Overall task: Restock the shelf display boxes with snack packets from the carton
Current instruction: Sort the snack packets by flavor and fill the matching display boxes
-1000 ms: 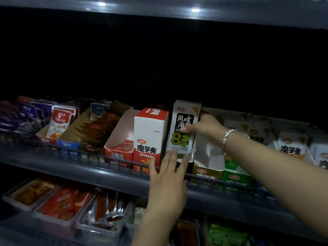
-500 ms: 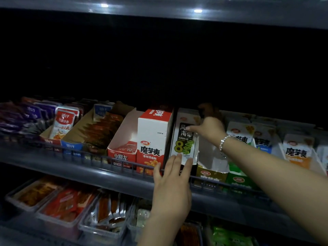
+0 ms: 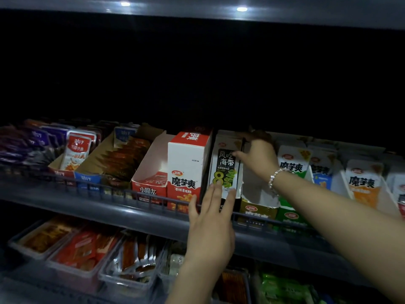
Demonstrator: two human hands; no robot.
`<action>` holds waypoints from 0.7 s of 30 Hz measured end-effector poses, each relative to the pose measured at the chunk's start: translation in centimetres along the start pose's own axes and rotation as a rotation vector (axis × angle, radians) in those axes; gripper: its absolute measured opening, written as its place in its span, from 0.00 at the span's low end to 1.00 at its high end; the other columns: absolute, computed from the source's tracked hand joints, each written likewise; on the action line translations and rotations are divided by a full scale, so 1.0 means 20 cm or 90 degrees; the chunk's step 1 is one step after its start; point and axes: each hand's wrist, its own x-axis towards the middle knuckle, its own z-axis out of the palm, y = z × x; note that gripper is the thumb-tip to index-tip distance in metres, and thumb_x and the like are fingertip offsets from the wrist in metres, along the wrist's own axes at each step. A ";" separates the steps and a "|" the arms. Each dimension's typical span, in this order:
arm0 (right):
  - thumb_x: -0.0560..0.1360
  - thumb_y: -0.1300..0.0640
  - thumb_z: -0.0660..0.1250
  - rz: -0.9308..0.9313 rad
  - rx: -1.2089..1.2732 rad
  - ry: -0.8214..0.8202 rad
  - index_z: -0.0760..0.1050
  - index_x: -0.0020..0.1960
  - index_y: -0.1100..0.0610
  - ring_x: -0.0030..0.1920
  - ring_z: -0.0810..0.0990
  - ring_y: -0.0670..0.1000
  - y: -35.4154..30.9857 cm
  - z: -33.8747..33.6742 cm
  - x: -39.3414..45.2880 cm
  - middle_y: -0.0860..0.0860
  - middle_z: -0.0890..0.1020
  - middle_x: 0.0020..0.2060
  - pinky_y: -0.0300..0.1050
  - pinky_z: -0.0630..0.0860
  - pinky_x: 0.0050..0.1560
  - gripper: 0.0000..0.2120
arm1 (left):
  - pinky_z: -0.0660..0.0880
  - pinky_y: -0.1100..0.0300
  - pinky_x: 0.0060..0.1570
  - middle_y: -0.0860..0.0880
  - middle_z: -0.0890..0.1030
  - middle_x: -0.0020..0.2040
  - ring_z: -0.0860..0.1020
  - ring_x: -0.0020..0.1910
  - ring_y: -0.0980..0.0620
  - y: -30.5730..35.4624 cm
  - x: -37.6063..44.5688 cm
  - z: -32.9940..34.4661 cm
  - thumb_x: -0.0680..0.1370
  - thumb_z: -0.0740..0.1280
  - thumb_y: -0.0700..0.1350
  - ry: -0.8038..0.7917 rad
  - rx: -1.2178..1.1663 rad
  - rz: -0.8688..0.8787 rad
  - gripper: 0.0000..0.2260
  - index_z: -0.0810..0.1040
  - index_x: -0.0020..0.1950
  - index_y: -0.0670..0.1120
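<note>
A tall white and black kelp snack box (image 3: 225, 165) with a green "8" stands upright on the middle shelf, between a red and white konjac box (image 3: 186, 167) on its left and an open white display box (image 3: 256, 194) on its right. My right hand (image 3: 256, 154), with a bead bracelet at the wrist, grips the kelp box's upper right edge. With straight fingers, my left hand (image 3: 212, 220) presses against the lower front of the kelp box from below.
A low wire rail (image 3: 140, 197) runs along the shelf's front edge. More display boxes and snack packets (image 3: 76, 150) fill the shelf to the left and right. Clear trays of packets (image 3: 85, 251) sit on the shelf below. The shelf's back is dark.
The kelp box has come down from a raised, tilted pose into the gap beside the red and white box. My left hand has risen to touch its front; my right hand moved back.
</note>
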 end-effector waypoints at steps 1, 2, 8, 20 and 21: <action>0.74 0.50 0.69 -0.012 0.013 0.013 0.75 0.58 0.63 0.42 0.80 0.58 0.00 -0.01 -0.03 0.61 0.81 0.44 0.50 0.78 0.45 0.20 | 0.30 0.47 0.70 0.52 0.33 0.77 0.31 0.75 0.54 0.00 0.00 0.00 0.81 0.58 0.45 -0.001 -0.002 0.003 0.34 0.38 0.77 0.56; 0.74 0.49 0.69 -0.023 0.026 0.027 0.74 0.62 0.62 0.45 0.78 0.57 0.01 -0.03 -0.06 0.61 0.80 0.49 0.49 0.77 0.45 0.22 | 0.29 0.47 0.69 0.52 0.31 0.76 0.29 0.74 0.54 0.00 -0.01 0.00 0.81 0.58 0.45 0.001 -0.007 0.005 0.34 0.36 0.77 0.56; 0.75 0.52 0.68 -0.076 0.134 0.077 0.71 0.66 0.49 0.55 0.68 0.47 0.09 -0.16 -0.42 0.48 0.68 0.51 0.36 0.64 0.50 0.20 | 0.34 0.49 0.71 0.48 0.40 0.79 0.38 0.77 0.51 0.05 -0.08 0.03 0.80 0.59 0.45 0.058 -0.018 0.056 0.32 0.43 0.78 0.53; 0.75 0.53 0.68 0.024 0.118 0.091 0.77 0.62 0.52 0.54 0.74 0.49 0.61 -0.09 -1.51 0.46 0.74 0.49 0.33 0.66 0.55 0.17 | 0.69 0.43 0.62 0.39 0.67 0.72 0.67 0.71 0.39 0.33 -0.58 0.44 0.76 0.55 0.47 -0.007 -0.030 0.147 0.23 0.70 0.71 0.45; 0.75 0.52 0.67 0.035 0.100 0.087 0.77 0.62 0.53 0.53 0.75 0.50 0.65 -0.06 -1.59 0.47 0.75 0.49 0.34 0.66 0.54 0.17 | 0.68 0.42 0.63 0.39 0.67 0.73 0.67 0.71 0.39 0.34 -0.62 0.49 0.76 0.57 0.46 -0.026 -0.025 0.160 0.23 0.69 0.71 0.45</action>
